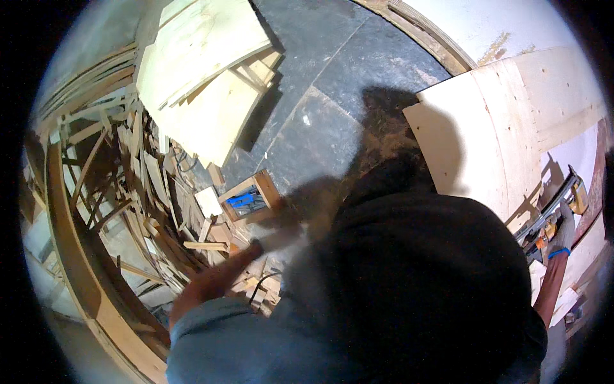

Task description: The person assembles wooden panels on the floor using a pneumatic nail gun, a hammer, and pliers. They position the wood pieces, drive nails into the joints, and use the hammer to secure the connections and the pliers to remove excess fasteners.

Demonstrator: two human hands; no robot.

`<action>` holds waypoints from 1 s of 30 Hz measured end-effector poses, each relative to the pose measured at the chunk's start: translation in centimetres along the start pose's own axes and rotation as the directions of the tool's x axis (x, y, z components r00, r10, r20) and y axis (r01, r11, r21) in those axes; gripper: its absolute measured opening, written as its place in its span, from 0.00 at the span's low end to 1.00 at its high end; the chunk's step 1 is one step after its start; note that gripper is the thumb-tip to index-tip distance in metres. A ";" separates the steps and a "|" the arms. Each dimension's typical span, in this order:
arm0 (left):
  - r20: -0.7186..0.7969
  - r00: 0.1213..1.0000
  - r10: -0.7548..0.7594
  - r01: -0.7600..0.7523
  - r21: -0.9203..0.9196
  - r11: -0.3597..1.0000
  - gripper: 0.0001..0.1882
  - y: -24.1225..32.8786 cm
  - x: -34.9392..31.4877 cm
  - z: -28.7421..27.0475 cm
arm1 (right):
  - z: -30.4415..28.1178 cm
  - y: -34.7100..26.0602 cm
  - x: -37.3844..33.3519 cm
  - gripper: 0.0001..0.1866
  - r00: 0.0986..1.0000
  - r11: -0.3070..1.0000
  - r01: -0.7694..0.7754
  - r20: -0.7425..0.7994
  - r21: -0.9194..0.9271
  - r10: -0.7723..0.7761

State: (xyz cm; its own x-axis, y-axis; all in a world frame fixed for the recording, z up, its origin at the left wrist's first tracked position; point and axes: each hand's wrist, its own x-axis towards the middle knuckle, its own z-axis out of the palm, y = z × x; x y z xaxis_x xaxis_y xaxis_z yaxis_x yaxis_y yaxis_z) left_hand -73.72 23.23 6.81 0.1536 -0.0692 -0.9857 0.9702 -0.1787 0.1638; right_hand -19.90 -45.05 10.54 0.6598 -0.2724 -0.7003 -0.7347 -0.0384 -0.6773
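The grey floor (313,109) spreads ahead of us, with the bent, dark upper body of the person (416,275) rising in front of it. A broad pale plywood sheet (486,134) lies over on the right, and a tangled heap of wood offcuts (153,176) fills the left. Near the top of that heap, pale panels (198,77) overlap at an angle. A long dark tool with yellow and orange parts (555,197) sits on the far right, beside the plywood sheet, and the right hand (563,233) is right at it; I can't tell whether that grip is clasped round it. Just beside the heap stands a small open wooden box (267,188). The left hand (284,238) is below it, too blurred for me to tell its grip. Blue objects (242,200) lie inside the box, and a thin blue band (559,253) circles the right wrist
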 end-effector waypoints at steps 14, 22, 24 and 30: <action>-0.936 0.351 -0.025 0.160 0.034 0.986 0.15 -2.2 -4.2 -2.8 | 1.9 1.1 1.2 0.07 0.990 0.945 0.087 0.131 -0.316 -0.048; -0.703 0.709 -0.058 0.537 0.485 0.690 0.23 -9.0 1.4 -12.2 | 3.4 1.0 0.2 0.05 0.993 0.940 0.093 0.100 -0.328 -0.064; -0.540 0.807 0.239 0.384 0.788 0.482 0.15 -11.0 1.7 -13.1 | 2.5 1.0 0.1 0.05 0.993 0.934 0.100 0.089 -0.342 -0.074; -0.651 0.750 -0.119 0.521 0.469 0.713 0.19 -4.8 1.9 -10.5 | 3.3 1.0 -0.8 0.06 0.996 0.940 0.090 0.005 -0.328 -0.094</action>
State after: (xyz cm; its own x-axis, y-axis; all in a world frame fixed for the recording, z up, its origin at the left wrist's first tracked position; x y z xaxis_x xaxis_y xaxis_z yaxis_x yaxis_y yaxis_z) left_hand -76.10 34.26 3.76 0.1218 0.6082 -0.7844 0.6840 -0.6241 -0.3777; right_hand -20.63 -41.65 9.73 0.7265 -0.2632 -0.6347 -0.6831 -0.3761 -0.6260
